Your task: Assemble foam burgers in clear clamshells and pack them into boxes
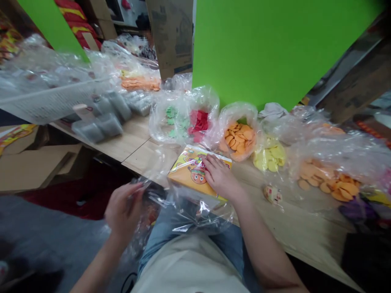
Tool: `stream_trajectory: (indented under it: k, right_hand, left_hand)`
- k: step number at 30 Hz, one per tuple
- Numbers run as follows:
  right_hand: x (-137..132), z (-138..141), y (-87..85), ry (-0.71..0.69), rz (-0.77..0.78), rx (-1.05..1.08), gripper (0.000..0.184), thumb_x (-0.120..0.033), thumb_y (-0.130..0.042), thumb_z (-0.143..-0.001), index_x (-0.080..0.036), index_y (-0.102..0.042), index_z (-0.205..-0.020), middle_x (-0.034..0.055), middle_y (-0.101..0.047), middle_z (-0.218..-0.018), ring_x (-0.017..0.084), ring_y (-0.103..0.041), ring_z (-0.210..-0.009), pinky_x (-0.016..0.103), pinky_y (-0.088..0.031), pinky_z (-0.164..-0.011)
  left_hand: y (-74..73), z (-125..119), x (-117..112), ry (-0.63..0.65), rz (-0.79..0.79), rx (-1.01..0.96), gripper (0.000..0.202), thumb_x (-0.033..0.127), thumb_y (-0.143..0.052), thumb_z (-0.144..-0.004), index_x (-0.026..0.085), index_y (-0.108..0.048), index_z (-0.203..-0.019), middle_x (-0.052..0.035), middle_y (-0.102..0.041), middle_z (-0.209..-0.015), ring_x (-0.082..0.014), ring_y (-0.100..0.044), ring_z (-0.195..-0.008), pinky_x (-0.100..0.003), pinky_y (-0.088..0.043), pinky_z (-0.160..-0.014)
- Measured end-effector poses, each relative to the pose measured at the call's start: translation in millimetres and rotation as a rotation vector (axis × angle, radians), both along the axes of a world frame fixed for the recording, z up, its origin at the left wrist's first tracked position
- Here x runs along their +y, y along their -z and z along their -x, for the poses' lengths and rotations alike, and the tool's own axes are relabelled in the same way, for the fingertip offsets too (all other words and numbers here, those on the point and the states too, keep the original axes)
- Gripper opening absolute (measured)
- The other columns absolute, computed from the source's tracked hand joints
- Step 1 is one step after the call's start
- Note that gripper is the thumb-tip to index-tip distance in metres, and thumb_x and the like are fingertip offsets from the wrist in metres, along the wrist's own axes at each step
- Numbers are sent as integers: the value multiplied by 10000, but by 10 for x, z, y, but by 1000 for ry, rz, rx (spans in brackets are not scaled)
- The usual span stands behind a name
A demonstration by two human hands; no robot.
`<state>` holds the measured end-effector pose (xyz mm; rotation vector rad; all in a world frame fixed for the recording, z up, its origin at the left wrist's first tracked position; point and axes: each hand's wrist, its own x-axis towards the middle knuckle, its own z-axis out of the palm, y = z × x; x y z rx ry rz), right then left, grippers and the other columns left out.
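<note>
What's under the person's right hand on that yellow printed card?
The right hand lies flat on the yellow printed card, fingers spread. A cartoon face shows just beside it, but whatever is printed beneath the palm is covered and cannot be seen.

The left hand (124, 211) is raised, its fingers curled into a pinch. The right hand (220, 177) lies flat and palm-down, with its forearm (262, 240) reaching forward.

printed card (195, 173) on wooden table (305, 232), near front edge. plastic bags of cut shapes (238, 136) in a row behind it & to its rt. small packs (97, 120) on table to its left, wire basket (51, 97) just left of those, upright board (269, 49) behind bags.
</note>
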<state>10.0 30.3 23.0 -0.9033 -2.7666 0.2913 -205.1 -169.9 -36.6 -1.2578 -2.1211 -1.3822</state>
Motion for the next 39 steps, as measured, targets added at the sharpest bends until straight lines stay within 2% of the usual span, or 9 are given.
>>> stream_trajectory:
  k: [4, 7, 10, 15, 21, 27, 30, 36, 39]
  right_hand:
    - [54, 37, 67, 67, -76, -63, 465, -282, -285, -901, -105, -391, -1318, 145, -345, -1396, 253, -274, -1306, 447, -259, -1056]
    - [171, 37, 110, 28, -101, -60, 460, -276, -289, -897, -88, -407, -1300, 160, -354, -1386, 258, -281, -1302, 448, -263, -1054]
    - [309, 33, 140, -46, -65, -15, 454, -302, -309, -897, -104, -426, -1288, 146, -362, -1386, 243, -311, -1287, 424, -264, -1062]
    - [434, -4, 167, -24, -10, 93, 436, -319, -342, -883, -109, -483, -1237, 149, -450, -1318, 244, -395, -1227, 427, -313, -1032]
    - [418, -52, 77, 5, -34, 218, 281, -275, -407, -843, -179, -610, -1013, 87, -617, -1048, 229, -543, -1001, 412, -431, -892]
    - [411, -46, 29, -46, -104, 238, 189, -284, -454, -837, -195, -621, -849, 64, -642, -878, 212, -567, -872, 380, -452, -804]
    - [366, -47, 29, -34, -106, 262, 193, -287, -437, -852, -204, -611, -868, 56, -639, -900, 207, -568, -884, 383, -449, -816]
    - [18, -508, -40, 534, -207, 776, 438, -466, -477, -811, -233, -493, -1183, 134, -535, -1176, 277, -548, -992, 416, -469, -716]
    - [-361, -937, -12, 643, 350, 902, 442, -539, -267, -865, -276, -600, -987, 110, -644, -778, 241, -605, -598, 363, -437, -449]
  left_hand:
    - [594, 185, -867, 120, 462, -349, 331, 461, -578, -717, 209, -634, -924, -75, -663, -905, -222, -625, -822, -343, -506, -745]
    - [809, 381, -1015, 151, 589, -585, 464, 534, -606, -643, 210, -632, -974, -107, -633, -1071, -281, -576, -1017, -416, -454, -874]
    - [655, 563, -701, 113, 423, -857, 727, 462, -707, -569, 205, -492, -1214, -142, -460, -1317, -292, -432, -1204, -416, -416, -921]
    - [235, 425, -157, 717, 483, -1309, 619, 255, -804, -452, 172, -616, -1036, -122, -658, -954, -249, -619, -874, -354, -499, -725]
    - [280, 278, -429, 649, 476, -1398, 206, 289, -691, -665, 149, -633, -804, 0, -593, -622, -64, -493, -464, -157, -358, -451]
    - [43, 288, -371, 930, 453, -1589, 759, 512, -776, -421, 204, -592, -1090, -135, -614, -1098, -286, -566, -1037, -390, -452, -811]
    - [-45, 197, -102, 884, 402, -1627, 581, 446, -773, -506, 172, -613, -992, -118, -660, -926, -237, -637, -837, -333, -490, -692]
    - [-87, 106, 90, 647, 165, -1553, 314, 359, -745, -596, 162, -513, -673, 75, -464, -482, -8, -293, -312, -157, -301, -355]
    - [-270, 2, 145, 690, 236, -1412, 265, 369, -699, -657, 158, -539, -652, 53, -488, -488, -12, -291, -317, -155, -239, -337]
